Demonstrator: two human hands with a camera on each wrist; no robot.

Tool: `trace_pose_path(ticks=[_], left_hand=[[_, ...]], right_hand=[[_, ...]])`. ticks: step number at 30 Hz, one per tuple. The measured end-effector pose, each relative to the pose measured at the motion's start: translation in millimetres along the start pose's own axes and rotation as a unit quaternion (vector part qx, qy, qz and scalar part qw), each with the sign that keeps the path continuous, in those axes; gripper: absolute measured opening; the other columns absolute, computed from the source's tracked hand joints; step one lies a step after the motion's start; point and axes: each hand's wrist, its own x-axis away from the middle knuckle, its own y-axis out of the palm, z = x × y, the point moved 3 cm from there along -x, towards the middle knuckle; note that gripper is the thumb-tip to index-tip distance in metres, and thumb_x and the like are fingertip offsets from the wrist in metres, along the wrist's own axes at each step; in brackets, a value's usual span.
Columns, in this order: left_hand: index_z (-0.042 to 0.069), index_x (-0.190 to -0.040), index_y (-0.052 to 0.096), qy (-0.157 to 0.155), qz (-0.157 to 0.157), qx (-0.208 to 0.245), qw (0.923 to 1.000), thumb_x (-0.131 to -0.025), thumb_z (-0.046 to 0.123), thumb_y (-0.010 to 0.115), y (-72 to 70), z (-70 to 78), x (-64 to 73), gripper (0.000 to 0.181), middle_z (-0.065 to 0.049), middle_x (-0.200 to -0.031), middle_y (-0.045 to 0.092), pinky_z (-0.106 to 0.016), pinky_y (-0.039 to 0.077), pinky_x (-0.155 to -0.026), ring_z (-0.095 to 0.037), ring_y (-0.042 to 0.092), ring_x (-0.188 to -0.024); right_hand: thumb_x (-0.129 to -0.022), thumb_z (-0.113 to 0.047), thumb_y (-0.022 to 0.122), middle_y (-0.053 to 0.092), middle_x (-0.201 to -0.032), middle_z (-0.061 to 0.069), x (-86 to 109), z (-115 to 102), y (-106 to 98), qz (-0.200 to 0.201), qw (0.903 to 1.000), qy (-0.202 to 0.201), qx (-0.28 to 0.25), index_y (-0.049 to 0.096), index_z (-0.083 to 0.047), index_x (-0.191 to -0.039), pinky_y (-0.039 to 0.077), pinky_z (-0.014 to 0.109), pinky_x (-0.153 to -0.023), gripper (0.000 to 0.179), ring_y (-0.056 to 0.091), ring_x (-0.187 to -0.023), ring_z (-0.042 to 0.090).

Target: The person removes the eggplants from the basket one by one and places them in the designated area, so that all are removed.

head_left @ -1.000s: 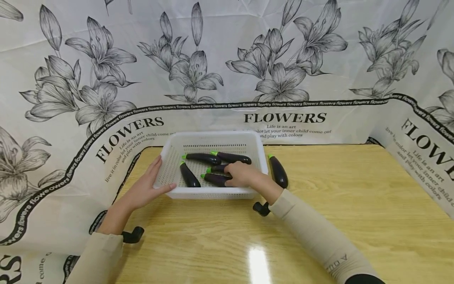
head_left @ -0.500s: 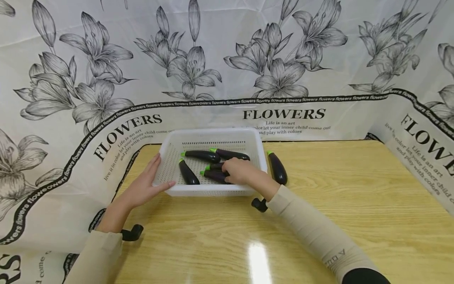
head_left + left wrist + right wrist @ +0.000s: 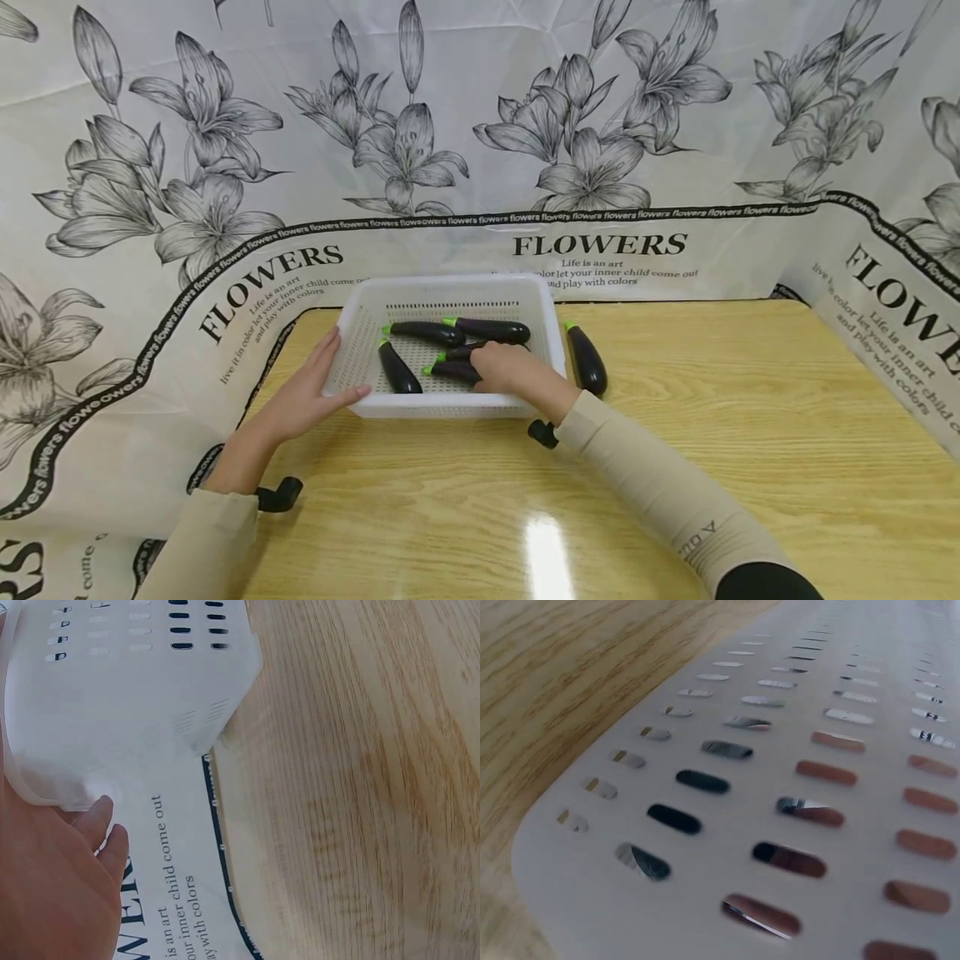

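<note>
A white perforated plastic basket [image 3: 442, 406] sits on the table with several dark purple, green-tipped eggplants inside. At its near left corner, my left hand [image 3: 306, 400] holds it, the thumb over the front rim and fingers along the outside of the left wall. My right hand [image 3: 512, 371] reaches inside and grips the right end of the front eggplant [image 3: 455, 372]; its fingertips are mostly hidden. Just behind that lies another eggplant [image 3: 459, 354], partly covered by the hand. Through the slots of the basket wall [image 3: 727, 787], the right wrist view shows parts of skin and dark shapes.
One more eggplant [image 3: 587, 360] lies on the wooden table [image 3: 720, 400] right of the basket. A white cloth with printed flowers [image 3: 600, 167] hangs close behind and at both sides. Black wrist mounts [image 3: 281, 494] stick out from the cuffs.
My right hand stays in the basket and has shifted slightly, with the two eggplants by it moving a little. My left hand keeps its place at the corner.
</note>
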Motion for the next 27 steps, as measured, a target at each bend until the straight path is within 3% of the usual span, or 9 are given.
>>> trace_pose_path(ticks=[5,14,19,27], left_hand=[[0.011,-0.166,-0.001,0.003,0.002,-0.001,1.0000,-0.095,0.059,0.063,-0.6,1.0,-0.5,0.106,-0.009,-0.172,-0.005,-0.070,0.020,-0.118,-0.047,0.011,-0.154],[0.010,-0.165,0.000,0.002,0.001,0.000,1.0000,-0.096,0.058,0.063,-0.2,0.9,0.7,0.106,-0.009,-0.172,-0.005,-0.070,0.020,-0.118,-0.046,0.011,-0.154],[0.011,-0.166,0.000,0.000,0.001,0.003,1.0000,-0.096,0.058,0.063,0.6,-0.6,2.0,0.105,-0.009,-0.172,-0.004,-0.071,0.019,-0.118,-0.047,0.011,-0.154],[0.012,-0.166,0.000,0.007,0.004,0.000,1.0000,-0.096,0.057,0.063,0.0,-0.7,1.3,0.104,-0.009,-0.172,-0.005,-0.071,0.019,-0.118,-0.047,0.010,-0.154]], right_hand=[[-0.100,-0.029,0.070,0.064,-0.087,0.003,-0.5,3,1,-0.010,0.9997,0.001,-0.021,0.069,-0.011,-0.102,0.051,0.039,-0.068,0.018,0.062,-0.078,0.021],[-0.098,-0.032,0.072,0.064,-0.088,0.003,6.0,8,-2,0.004,0.9982,-0.011,-0.059,0.068,-0.008,-0.106,0.047,0.036,-0.067,0.025,0.059,-0.078,0.019],[-0.098,-0.032,0.072,0.070,-0.111,0.010,11.3,11,-6,0.016,0.9981,-0.015,-0.058,0.068,-0.004,-0.121,0.056,0.042,-0.084,0.037,0.067,-0.100,0.026],[-0.099,-0.030,0.069,0.066,-0.131,0.014,28.3,16,-23,0.044,0.9960,-0.037,-0.069,0.060,-0.002,-0.138,0.051,0.048,-0.101,0.049,0.061,-0.122,0.032]])
